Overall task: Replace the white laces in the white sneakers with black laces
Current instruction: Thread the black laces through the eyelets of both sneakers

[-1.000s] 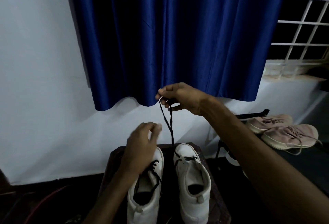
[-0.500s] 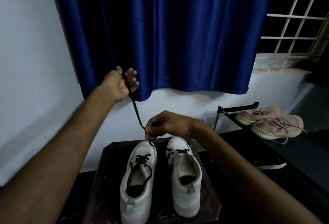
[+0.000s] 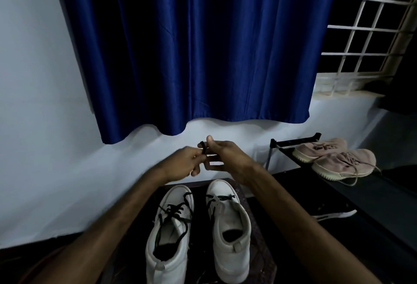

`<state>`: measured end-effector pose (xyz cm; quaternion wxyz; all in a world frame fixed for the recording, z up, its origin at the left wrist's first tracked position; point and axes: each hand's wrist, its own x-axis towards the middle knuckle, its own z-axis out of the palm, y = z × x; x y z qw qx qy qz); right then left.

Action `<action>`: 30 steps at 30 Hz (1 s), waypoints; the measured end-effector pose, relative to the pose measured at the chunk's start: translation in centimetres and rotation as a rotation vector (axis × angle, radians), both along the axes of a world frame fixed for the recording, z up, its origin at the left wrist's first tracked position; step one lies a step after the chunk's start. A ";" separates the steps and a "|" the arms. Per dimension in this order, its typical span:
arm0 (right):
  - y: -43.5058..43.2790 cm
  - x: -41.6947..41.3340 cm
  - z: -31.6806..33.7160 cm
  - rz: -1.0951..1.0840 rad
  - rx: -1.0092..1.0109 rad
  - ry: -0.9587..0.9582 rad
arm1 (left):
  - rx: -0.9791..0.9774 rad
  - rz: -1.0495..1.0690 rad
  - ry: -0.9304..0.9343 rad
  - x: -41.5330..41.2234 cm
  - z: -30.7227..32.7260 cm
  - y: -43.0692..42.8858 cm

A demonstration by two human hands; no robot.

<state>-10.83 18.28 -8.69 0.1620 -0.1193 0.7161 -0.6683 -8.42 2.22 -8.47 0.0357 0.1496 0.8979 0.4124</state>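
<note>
Pale wall and deep-blue satin curtain (image 3: 203,46) behind. On a dark patterned tabletop (image 3: 259,252), a pair of white high-top sneakers (image 3: 232,222), side by side, partly threaded in black. Above them, left hand (image 3: 182,162) and right hand (image 3: 225,157) touching, both pinching a bunched thin black lace (image 3: 203,148).

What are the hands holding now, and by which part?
Left hand and right hand both pinch a black lace between them; whether its end or middle cannot be told.

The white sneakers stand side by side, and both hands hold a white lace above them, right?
No: the head view shows the lace is black, not white. The white sneakers do stand side by side, with the left hand and right hand holding it above them.
</note>
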 end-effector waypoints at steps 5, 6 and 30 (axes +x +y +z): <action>-0.1 -0.4 0.3 -0.118 -0.131 -0.045 | -0.253 -0.066 0.006 0.7 -1.4 -0.3; 0.0 -0.4 0.3 -0.135 -0.128 -0.022 | -0.265 -0.073 -0.006 0.8 -1.6 -0.4; 5.8 5.7 -3.6 0.074 1.132 0.346 | 0.148 0.210 0.098 1.7 -7.5 6.9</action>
